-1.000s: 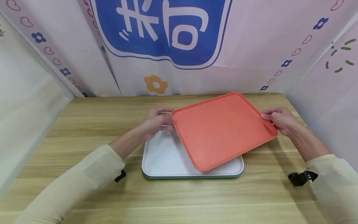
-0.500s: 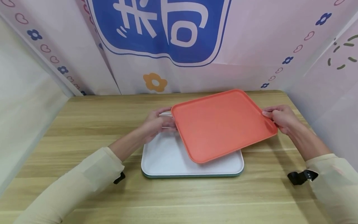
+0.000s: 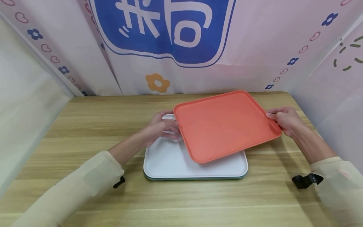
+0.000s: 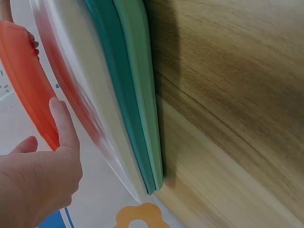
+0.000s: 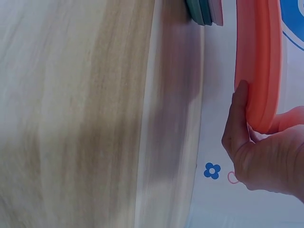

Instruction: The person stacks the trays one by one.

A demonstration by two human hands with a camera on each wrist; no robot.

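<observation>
An orange tray is held aslant above a stack, its right side toward me. My right hand grips its right edge, thumb on top and fingers beneath. At the tray's left edge is my left hand, its fingers spread; in the left wrist view the extended index finger lies right by the tray's edge and the thumb stands apart. Below lies a white tray, partly hidden by the orange one, on top of a teal tray and a light green tray.
The stack sits on a wooden table near its middle. Behind it rises a white printed backdrop with a blue sign, and pale side walls flank the table. A black strap hangs by the right sleeve.
The orange tray has risen slightly at its near corner, baring a bit more of the white tray. My left fingers have shifted and spread at its edge; the right hand keeps its grip.
</observation>
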